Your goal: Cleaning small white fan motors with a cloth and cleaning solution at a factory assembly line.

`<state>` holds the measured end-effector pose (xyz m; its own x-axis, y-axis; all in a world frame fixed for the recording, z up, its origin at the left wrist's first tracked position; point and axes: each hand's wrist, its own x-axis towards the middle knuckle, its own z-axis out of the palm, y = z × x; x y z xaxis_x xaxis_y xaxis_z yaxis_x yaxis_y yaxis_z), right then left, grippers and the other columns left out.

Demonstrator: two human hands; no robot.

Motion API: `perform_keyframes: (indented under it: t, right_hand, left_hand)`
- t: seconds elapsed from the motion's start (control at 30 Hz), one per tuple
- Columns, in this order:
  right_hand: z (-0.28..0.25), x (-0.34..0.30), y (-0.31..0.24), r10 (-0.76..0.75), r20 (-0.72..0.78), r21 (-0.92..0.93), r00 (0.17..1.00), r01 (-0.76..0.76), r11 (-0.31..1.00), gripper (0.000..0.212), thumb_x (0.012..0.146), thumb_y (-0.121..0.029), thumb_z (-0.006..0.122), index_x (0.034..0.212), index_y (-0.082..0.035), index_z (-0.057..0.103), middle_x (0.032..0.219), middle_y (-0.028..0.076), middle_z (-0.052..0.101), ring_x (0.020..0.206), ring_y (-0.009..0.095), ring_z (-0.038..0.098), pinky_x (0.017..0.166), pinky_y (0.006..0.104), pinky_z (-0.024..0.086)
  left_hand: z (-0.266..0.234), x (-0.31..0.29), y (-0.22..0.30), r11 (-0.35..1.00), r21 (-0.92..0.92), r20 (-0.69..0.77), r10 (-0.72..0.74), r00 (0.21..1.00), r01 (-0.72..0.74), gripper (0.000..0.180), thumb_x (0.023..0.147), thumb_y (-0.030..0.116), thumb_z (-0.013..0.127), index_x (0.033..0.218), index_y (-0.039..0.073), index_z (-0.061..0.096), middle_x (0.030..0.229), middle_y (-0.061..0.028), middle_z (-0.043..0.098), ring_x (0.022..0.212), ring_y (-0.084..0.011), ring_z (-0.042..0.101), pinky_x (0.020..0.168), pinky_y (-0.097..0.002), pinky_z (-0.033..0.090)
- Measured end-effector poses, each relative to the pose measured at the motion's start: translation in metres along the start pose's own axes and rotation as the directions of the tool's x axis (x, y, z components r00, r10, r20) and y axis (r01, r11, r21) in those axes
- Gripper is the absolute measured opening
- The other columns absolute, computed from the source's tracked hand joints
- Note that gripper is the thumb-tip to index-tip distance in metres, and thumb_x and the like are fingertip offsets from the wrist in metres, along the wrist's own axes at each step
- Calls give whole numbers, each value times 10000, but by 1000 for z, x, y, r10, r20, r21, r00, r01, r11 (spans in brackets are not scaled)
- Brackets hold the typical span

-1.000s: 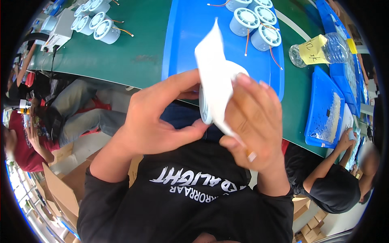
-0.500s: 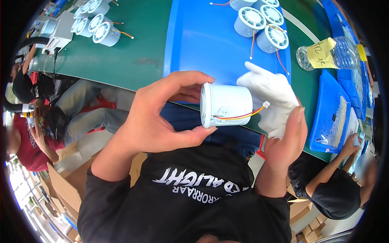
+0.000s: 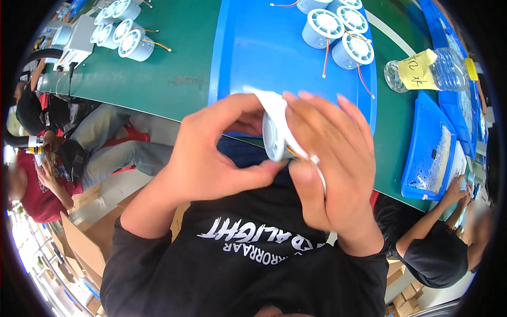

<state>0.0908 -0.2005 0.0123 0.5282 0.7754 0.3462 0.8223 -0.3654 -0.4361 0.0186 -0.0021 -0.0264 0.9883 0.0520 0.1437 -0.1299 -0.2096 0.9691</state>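
Blue tray point(image 3: 253, 58), left half: bare surface from far edge toward near edge, passable for a hand.
Tray's far right corner: blocked by clustered cups point(image 3: 324, 26), their wires point(image 3: 326, 61) trailing nearer.
Tray's near edge: partly screened by left hand point(image 3: 216, 150) and right hand point(image 3: 335, 158), cup point(image 3: 271, 138) and cloth point(image 3: 275, 112) between them.
Green worktop point(image 3: 174, 58), left of tray: wide lane up to another cup group point(image 3: 136, 46).
Right of tray: narrow strip, bottle point(image 3: 449, 68) beside it.
Worktop's near right edge: small tray point(image 3: 416, 134) obstructs.
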Motion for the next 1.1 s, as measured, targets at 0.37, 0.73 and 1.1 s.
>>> perform_keyframes:
  t: [0.37, 0.73, 1.1]
  right_hand:
    - [9, -23, 13, 633, -88, 853, 769, -270, 447, 506, 1089, -345, 400, 1107, 81, 673, 1110, 201, 707, 971, 258, 704, 882, 354, 517]
    - [15, -52, 33, 531, 282, 652, 799, 247, -717, 552, 1089, -402, 347, 1476, -16, 420, 1460, 158, 524, 1336, 305, 520, 1119, 490, 398]
    - [19, -74, 11, 592, 483, 823, 645, -103, -559, 559, 1069, -326, 402, 1494, 32, 335, 1480, 204, 474, 1356, 350, 495, 1147, 486, 377]
  left_hand:
    - [-9, 5, 14, 997, 70, 116, 30, 993, -38, 686, 689, 9, 837, 1318, -26, 565, 1194, -135, 667, 1044, -200, 680, 913, -337, 551]
    - [-82, 61, 6, 677, 721, 34, 176, 984, -146, 554, 766, 187, 819, 1259, 40, 611, 1089, -129, 702, 974, -247, 685, 902, -334, 537]
    - [-193, 145, -6, 28, 969, -237, -165, 958, 244, 599, 776, 395, 721, 1261, 54, 639, 1037, -195, 723, 1000, -342, 696, 868, -433, 541]
